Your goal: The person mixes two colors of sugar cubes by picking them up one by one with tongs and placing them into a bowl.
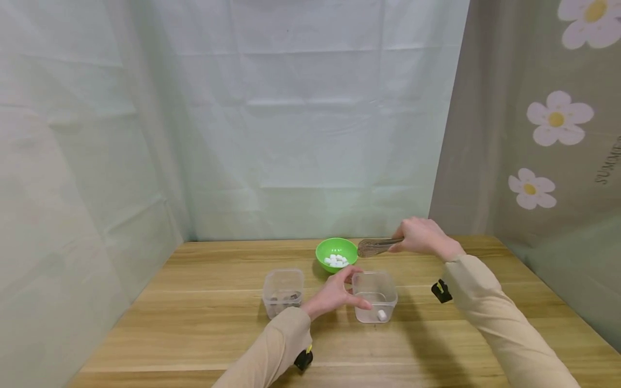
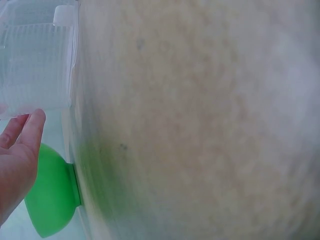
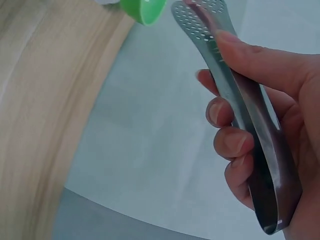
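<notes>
My left hand [image 1: 335, 295] holds a square clear plastic container [image 1: 386, 285] by its left side, thumb at the near wall and fingers at the far one. The left wrist view shows its fingertips [image 2: 36, 122] against the container's wall. Inside lies one small white piece, like a marshmallow [image 1: 382, 315]. In my right hand [image 1: 423, 235] is a pair of metal tongs [image 3: 240, 100] with perforated tips, gripped along the arms. The tips are just right of a green bowl [image 1: 322, 249], above the table. Several white marshmallow-like pieces [image 1: 336, 261] sit in that bowl.
A second clear container [image 1: 283, 280] with dark pieces in it stands left of my left hand. The wooden table [image 1: 194, 312] ends at pale cloth hangings [image 1: 310, 134] behind and at the sides. Black wrist mounts [image 1: 441, 291] stick out below both sleeves.
</notes>
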Demonstrator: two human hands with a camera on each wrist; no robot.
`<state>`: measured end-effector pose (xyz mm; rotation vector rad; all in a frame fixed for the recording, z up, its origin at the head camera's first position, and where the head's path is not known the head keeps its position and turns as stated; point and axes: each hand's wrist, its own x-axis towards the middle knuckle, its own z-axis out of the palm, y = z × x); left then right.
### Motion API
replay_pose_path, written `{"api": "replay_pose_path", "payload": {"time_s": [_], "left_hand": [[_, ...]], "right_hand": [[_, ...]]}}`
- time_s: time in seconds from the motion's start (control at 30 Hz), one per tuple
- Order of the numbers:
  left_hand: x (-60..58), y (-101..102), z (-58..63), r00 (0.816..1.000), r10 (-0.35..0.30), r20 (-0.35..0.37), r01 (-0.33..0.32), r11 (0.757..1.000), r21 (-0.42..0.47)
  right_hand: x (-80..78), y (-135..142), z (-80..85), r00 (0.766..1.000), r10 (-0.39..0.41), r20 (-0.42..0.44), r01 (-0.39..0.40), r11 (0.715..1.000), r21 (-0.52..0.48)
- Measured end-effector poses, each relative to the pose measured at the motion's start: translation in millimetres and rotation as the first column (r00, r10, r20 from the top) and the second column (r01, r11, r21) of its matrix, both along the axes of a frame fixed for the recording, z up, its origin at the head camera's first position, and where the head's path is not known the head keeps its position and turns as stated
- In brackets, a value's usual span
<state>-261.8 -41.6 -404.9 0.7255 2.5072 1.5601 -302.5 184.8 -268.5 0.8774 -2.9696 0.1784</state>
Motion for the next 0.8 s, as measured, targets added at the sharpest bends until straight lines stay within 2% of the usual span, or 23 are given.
{"api": "replay_pose_path", "payload": {"time_s": [0.2, 0.53, 0.8], "left_hand": [[0.2, 0, -0.2, 1.0, -0.001, -0.004, 0.001, 1.0, 0.001], [0.5, 0, 0.4, 1.0, 0.007, 0.006, -0.007, 1.0, -0.007], [1.5, 0, 1.6, 1.0, 0.01, 0.003, -0.01, 1.0, -0.008]], "right_hand": [[14.0, 7, 12.8, 1.0, 0.021, 0.012, -0.021, 0.999, 0.026], [29.9, 6, 28.1, 0.994, 0.031, 0.102, -0.039, 0.996, 0.075], [37.0, -10, 28.2, 0.984, 0.001, 0.178, -0.03, 0.986, 0.162]]}}
